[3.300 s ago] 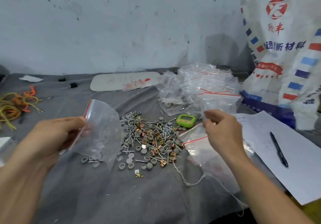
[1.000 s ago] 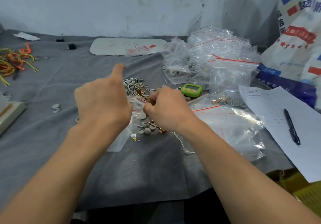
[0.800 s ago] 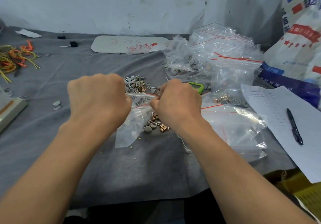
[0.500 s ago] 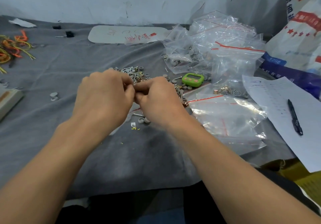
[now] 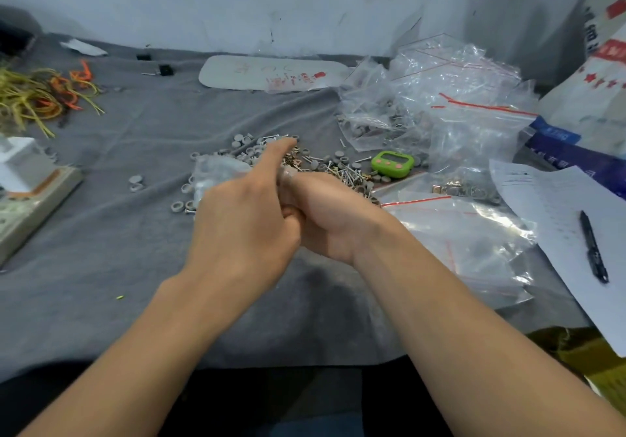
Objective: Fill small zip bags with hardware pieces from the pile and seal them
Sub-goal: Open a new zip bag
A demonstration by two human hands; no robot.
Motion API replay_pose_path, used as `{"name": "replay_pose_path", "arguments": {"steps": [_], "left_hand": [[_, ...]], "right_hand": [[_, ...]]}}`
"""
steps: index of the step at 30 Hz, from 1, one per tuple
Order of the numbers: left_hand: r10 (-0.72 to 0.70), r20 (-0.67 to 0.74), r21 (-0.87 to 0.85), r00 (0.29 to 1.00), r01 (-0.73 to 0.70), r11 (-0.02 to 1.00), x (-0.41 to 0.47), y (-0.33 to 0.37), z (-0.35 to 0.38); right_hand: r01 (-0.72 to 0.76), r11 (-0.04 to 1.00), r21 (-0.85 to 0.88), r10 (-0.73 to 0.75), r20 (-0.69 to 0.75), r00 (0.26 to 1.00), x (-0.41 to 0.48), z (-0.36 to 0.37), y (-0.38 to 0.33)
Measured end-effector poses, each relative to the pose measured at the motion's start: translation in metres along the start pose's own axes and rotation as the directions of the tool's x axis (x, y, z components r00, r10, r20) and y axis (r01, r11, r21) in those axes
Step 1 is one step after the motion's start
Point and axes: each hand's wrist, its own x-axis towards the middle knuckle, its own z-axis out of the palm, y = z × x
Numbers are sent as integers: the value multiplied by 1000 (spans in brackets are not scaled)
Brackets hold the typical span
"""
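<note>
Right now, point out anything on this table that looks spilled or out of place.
Two grey pieces lie on the grey cloth left of the hardware pile, apart from it, like strays. A tiny green scrap lies alone nearer the person. Nothing looks damaged.

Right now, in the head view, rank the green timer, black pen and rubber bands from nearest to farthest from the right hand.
1. green timer, just beyond the right hand, slightly right.
2. black pen, far right.
3. rubber bands, far left, at the back.

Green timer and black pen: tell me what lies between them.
Head view: clear zip bags and some brass pieces, then the white paper under the pen.
</note>
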Motion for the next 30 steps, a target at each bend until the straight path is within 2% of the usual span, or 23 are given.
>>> {"name": "replay_pose_path", "arguments": {"steps": [3, 5, 8, 10, 11, 14, 18, 21, 24, 26, 28, 30], "left_hand": [[-19, 67, -4, 998, 19, 1000, 4, -20, -11], [36, 73, 36, 997, -39, 999, 5, -33, -18], [187, 195, 131, 963, -215, 968, 5, -39, -20], [227, 309, 186, 924, -293, 938, 5, -35, -15], [225, 319, 207, 921, -299, 931, 4, -33, -12], [204, 225, 216, 953, -253, 943, -3, -35, -8], [104, 162, 156, 981, -129, 979, -18, -40, -1], [-1, 104, 131, 995, -12, 991, -14, -42, 1], [33, 38, 162, 999, -39, 986, -3, -51, 2], [53, 10, 209, 999, -54, 976, 5, -60, -1], [70, 3, 223, 998, -69, 972, 12, -67, -3], [64, 60, 189, 996, -74, 979, 16, -67, -4]], "right_hand": [[-36, 999, -34, 40, 146, 988, 1, -1, 1], [-31, 999, -20, 35, 207, 978, 0, -1, 0], [40, 999, -14, -38, 117, 992, 0, 1, -1], [84, 991, -101, -75, 91, 993, 0, 2, 1], [85, 983, -162, -67, 114, 991, -1, 2, 2], [28, 954, -297, 39, 216, 976, -4, 3, 3], [-24, 927, -375, 129, 258, 957, -1, 3, 3], [32, 942, -334, 38, 203, 978, 2, 1, 1], [111, 983, -143, -109, 23, 994, 4, -8, -6], [165, 983, -82, -174, -123, 977, 7, -18, -12], [170, 975, -143, -190, -145, 971, 8, -24, -16], [150, 947, -283, -173, -57, 983, 8, -22, -15]]}}
